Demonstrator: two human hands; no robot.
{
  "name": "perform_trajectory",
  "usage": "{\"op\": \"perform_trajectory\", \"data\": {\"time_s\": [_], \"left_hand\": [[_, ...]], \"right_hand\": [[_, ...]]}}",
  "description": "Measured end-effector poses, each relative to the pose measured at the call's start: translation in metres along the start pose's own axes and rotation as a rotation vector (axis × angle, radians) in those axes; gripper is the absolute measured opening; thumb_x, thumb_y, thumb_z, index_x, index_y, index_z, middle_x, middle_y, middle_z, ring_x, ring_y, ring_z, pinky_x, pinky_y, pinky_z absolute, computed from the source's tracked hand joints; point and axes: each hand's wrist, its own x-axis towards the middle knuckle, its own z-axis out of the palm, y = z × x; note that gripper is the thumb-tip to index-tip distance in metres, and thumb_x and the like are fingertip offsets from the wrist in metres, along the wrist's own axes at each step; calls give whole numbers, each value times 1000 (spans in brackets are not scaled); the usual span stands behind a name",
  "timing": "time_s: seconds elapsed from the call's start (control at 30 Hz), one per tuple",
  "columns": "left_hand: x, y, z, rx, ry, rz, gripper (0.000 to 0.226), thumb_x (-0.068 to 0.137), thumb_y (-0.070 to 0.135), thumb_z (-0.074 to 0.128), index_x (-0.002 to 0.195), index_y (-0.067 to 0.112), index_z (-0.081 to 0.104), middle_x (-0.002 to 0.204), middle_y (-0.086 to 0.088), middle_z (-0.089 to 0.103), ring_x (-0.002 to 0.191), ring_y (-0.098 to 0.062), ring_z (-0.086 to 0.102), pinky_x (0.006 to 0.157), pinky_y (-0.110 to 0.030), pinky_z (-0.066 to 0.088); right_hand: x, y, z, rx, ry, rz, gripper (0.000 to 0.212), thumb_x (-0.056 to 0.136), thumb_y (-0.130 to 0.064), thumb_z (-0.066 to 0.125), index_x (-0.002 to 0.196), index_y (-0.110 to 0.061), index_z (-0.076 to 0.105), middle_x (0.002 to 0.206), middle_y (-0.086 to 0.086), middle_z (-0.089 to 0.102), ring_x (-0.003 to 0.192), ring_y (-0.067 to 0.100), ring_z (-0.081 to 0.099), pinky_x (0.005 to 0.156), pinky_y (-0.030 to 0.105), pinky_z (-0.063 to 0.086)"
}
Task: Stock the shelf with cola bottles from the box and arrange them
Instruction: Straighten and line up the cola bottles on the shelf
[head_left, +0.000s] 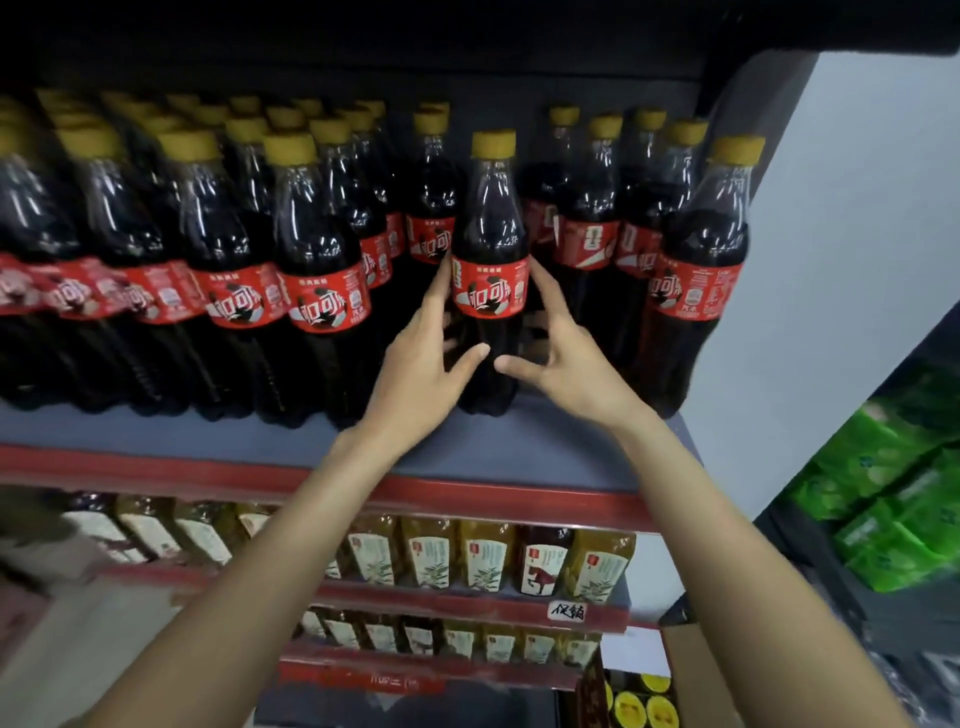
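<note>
A single wide-angle view from the person's head faces the shelf (519, 452) close up, looking forward and slightly down. The shelf's front edge crosses the middle of the frame, with lower shelves below it, a pale wall to its right, and straight lines bowing toward the frame's borders.

Amber tea bottles (483, 558) on lower shelves, green packets (883, 499) at right, handwritten price tag (568, 611).
</note>
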Motion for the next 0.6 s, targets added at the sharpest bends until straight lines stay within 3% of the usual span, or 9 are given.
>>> {"op": "perform_trajectory", "data": {"time_s": [0.1,0.17,0.27,0.33,0.43,0.6], "left_hand": [[-13,-8,7,118,218,27,78,91,11,61,152,18,13,153,-6,28,137,-14,36,107,-40,43],[-16,-11,10,86,277,-3,70,93,9,55,152,15,18,154,-5,25,139,-11,30,108,-42,41],[-17,-10,7,-4,320,-92,61,96,8,50,150,16,24,153,-3,28,131,2,28,108,-36,42],[-17,-11,6,-17,311,-131,59,98,13,47,151,18,23,155,-1,26,137,-4,28,109,-39,39],[-18,-12,5,-10,294,-171,56,100,22,43,152,20,20,158,0,20,143,-14,25,113,-42,34],[-19,-8,7,-64,290,-209,56,100,25,43,151,18,21,158,-1,19,144,-15,22,116,-42,29]], "right_hand": [[19,-2,22,-6,32,-56,97,83,-2,69,153,-22,4,135,-18,41,120,-5,43,102,10,38],[29,-3,33,-14,61,-85,96,83,-1,69,153,-19,6,138,-16,39,123,-2,42,98,3,33],[39,-3,45,24,76,-91,95,84,-1,67,153,-22,6,141,-9,44,128,8,45,99,11,36],[43,-4,51,19,87,-85,93,85,0,66,153,-22,7,140,-10,42,127,8,45,100,16,37],[47,-4,56,24,89,-73,93,85,-1,65,154,-23,7,145,2,45,129,20,49,105,31,42],[39,-14,49,-45,90,-46,91,86,-4,67,153,-21,9,142,9,49,126,21,51,104,29,41]]}}
